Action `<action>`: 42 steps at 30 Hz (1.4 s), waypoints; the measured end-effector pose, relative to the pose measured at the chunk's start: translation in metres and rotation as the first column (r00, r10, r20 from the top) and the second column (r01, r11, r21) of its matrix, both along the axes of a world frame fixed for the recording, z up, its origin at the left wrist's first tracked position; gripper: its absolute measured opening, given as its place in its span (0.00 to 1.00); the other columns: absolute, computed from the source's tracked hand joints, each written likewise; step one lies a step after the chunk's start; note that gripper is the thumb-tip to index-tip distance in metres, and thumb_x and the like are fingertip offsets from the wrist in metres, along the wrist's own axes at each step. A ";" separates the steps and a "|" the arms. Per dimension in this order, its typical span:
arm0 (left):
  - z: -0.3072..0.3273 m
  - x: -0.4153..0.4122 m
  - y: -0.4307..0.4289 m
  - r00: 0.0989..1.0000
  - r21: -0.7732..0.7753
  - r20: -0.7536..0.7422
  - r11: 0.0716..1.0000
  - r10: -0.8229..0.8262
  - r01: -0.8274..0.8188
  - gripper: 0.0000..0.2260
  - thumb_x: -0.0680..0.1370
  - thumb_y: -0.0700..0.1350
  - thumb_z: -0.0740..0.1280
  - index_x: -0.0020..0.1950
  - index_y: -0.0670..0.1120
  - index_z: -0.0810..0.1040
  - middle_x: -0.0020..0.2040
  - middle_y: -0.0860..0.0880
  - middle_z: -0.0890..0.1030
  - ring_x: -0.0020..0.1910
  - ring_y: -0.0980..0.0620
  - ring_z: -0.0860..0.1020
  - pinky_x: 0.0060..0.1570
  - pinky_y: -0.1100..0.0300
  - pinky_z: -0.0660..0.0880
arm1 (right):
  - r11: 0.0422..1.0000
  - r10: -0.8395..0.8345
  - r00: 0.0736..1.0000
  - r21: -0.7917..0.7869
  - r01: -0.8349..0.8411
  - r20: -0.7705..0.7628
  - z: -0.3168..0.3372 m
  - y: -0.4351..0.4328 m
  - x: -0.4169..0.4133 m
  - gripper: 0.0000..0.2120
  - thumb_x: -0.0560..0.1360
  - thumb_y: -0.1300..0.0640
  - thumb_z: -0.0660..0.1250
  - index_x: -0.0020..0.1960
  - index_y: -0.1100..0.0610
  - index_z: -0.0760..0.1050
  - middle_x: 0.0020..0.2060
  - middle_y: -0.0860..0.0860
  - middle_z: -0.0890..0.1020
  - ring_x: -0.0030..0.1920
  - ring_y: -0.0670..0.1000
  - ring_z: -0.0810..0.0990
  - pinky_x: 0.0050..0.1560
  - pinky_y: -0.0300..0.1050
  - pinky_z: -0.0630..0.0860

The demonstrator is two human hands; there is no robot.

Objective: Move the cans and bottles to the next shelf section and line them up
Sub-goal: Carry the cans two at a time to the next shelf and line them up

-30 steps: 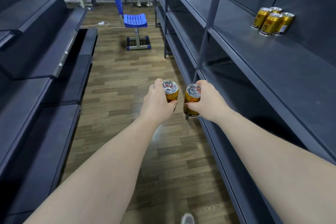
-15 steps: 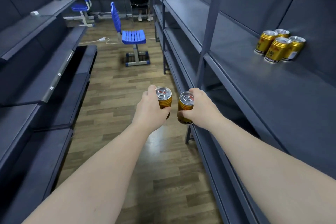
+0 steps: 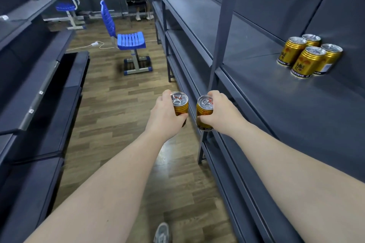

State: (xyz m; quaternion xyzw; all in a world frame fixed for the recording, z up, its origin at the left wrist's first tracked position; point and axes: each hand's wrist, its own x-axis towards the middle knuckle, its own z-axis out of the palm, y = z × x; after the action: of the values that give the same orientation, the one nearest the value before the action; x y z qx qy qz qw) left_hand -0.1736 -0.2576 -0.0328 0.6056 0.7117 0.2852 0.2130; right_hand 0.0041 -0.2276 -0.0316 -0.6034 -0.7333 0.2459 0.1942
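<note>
While the left hand [image 3: 165,116] grips one can [image 3: 179,104] and the right hand [image 3: 221,116] a second can [image 3: 205,111], both just left of the shelf post [image 3: 219,45], a four-can cluster [image 3: 310,55] sits bunched right of it, so likely mid-transfer: placing and lining up remain.

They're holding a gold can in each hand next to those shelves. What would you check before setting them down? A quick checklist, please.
1. Left hand grip on the left can: ok, fingers wrap round it.
2. Right hand grip on the right can: ok, fingers wrap round it.
3. Both held cans upright: ok, tops face up.
4. Free room on the shelf: ok, bare surface shows in front of the four cans.
5. Those four cans in one line: not ok, they stand bunched two by two.
6. Which section is the target: cannot tell.
</note>
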 end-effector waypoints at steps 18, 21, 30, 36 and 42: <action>0.033 0.046 0.174 0.881 0.164 0.009 0.870 -0.473 0.466 0.28 0.73 0.51 0.74 0.69 0.50 0.66 0.63 0.48 0.74 0.59 0.43 0.75 0.55 0.53 0.72 | 0.845 -0.519 0.853 0.118 0.521 -0.052 0.060 0.094 0.047 0.38 0.69 0.48 0.78 0.73 0.51 0.63 0.65 0.51 0.75 0.59 0.51 0.76 0.54 0.46 0.78; 0.035 0.075 0.189 0.842 0.152 -0.004 0.832 -0.539 0.533 0.30 0.73 0.52 0.75 0.70 0.51 0.64 0.63 0.48 0.74 0.59 0.44 0.76 0.55 0.53 0.75 | 0.790 -0.600 0.799 0.123 0.600 -0.043 0.066 0.095 0.077 0.39 0.70 0.48 0.77 0.75 0.50 0.62 0.67 0.51 0.74 0.60 0.51 0.75 0.55 0.48 0.78; 0.045 0.151 0.237 0.799 0.087 -0.031 0.794 -0.601 0.601 0.34 0.75 0.51 0.74 0.76 0.50 0.59 0.68 0.46 0.73 0.63 0.45 0.75 0.58 0.54 0.74 | 0.710 -0.699 0.715 0.107 0.696 -0.009 0.056 0.118 0.151 0.32 0.68 0.45 0.78 0.67 0.47 0.68 0.61 0.48 0.75 0.58 0.52 0.77 0.57 0.54 0.78; 0.047 0.186 0.260 0.782 0.053 -0.027 0.780 -0.623 0.623 0.34 0.75 0.49 0.75 0.76 0.50 0.60 0.70 0.47 0.71 0.64 0.44 0.74 0.59 0.53 0.74 | 0.700 -0.712 0.702 0.089 0.709 0.012 0.051 0.132 0.173 0.32 0.69 0.45 0.77 0.67 0.48 0.66 0.63 0.49 0.74 0.61 0.53 0.76 0.59 0.55 0.78; 0.041 0.214 0.278 0.748 0.044 -0.002 0.747 -0.663 0.663 0.34 0.75 0.48 0.75 0.75 0.50 0.60 0.70 0.48 0.71 0.66 0.44 0.73 0.60 0.51 0.75 | 0.659 -0.752 0.659 0.064 0.749 0.028 0.050 0.144 0.178 0.35 0.70 0.45 0.76 0.71 0.48 0.64 0.66 0.49 0.73 0.64 0.54 0.76 0.60 0.55 0.78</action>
State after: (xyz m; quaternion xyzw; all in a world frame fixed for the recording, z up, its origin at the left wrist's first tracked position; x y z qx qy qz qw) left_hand 0.0405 0.0203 0.0081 0.8210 0.4429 0.2103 0.2925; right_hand 0.1818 -0.0836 0.0187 -0.8534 -0.4299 0.1108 0.2731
